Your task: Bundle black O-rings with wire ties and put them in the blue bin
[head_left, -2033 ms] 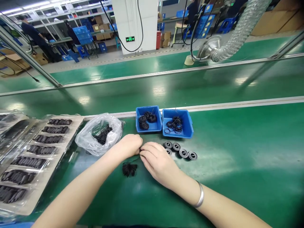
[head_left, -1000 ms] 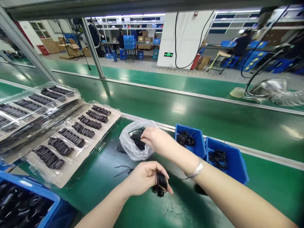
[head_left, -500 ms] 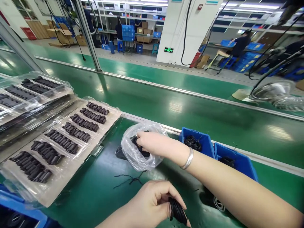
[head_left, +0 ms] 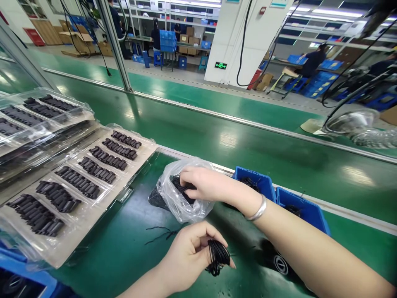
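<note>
Two hands at black rubber rings point(head_left: 181, 186)
Left hand point(head_left: 186, 256) fingers pinch a ring bundle point(head_left: 217, 256); right hand point(head_left: 204, 184) is in the plastic bag point(head_left: 186, 211), I cannot tell its grip.

One head-worn camera looks forward and down across the green surface point(head_left: 130, 265), close above the left hand point(head_left: 189, 256) and right hand point(head_left: 207, 184), with the workshop floor point(head_left: 198, 74) far beyond.

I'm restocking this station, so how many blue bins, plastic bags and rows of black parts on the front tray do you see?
Blue bins: 3
Plastic bags: 1
Rows of black parts on the front tray: 7
Total: 11
</note>
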The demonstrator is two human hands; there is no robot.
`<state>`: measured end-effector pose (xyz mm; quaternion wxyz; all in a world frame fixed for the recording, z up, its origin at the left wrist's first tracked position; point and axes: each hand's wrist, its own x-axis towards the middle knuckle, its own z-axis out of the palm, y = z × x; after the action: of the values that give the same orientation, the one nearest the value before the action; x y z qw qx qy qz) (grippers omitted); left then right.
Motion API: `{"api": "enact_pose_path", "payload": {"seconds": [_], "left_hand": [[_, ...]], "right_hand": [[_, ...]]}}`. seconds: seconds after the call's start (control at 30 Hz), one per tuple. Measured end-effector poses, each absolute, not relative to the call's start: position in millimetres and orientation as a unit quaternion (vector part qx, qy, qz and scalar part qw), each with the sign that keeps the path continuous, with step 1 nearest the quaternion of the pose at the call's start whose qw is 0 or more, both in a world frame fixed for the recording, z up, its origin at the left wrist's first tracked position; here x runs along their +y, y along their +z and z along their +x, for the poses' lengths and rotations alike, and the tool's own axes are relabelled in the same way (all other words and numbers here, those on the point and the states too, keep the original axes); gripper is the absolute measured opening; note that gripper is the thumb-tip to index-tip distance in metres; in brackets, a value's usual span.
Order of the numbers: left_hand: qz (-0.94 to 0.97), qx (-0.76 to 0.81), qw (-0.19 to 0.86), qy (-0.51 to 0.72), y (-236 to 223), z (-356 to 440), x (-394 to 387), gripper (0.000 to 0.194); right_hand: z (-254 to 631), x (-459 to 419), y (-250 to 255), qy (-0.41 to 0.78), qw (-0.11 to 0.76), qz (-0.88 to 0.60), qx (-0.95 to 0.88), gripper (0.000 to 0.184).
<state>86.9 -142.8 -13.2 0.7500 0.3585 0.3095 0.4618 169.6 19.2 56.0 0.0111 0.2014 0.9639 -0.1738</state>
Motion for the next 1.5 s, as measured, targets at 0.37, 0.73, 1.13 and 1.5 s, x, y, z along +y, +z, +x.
{"api": "enact_pose_path", "payload": {"seconds": [0.37,0.73,1.13,1.5], "left_hand": [[0.375,0.366,0.649,0.552,-13.0,80.7,-143.4,0.021],[0.493,0.454,0.408,0.62,-15.8,75.1,-142.3,0.013],[0.397,0.453,0.597,0.531,-4.5,132.2,-142.1,0.011],[0.45,0.461,0.619,0.449,-4.1,165.7,-135.2,0.028]], "right_hand": [[181.9,30.7,40.2,-0.375,-0.089,0.288,0.876,0.013],[220.3,-11.5,63.0,-0.632,-0.218,0.382,0.637,0.027],[282.4,-121.5,12.8,-0.426,-0.445,0.523,0.589,0.013],[325.9,-138.2,0.3,-0.651,-0.54,0.427,0.319,0.019]]}}
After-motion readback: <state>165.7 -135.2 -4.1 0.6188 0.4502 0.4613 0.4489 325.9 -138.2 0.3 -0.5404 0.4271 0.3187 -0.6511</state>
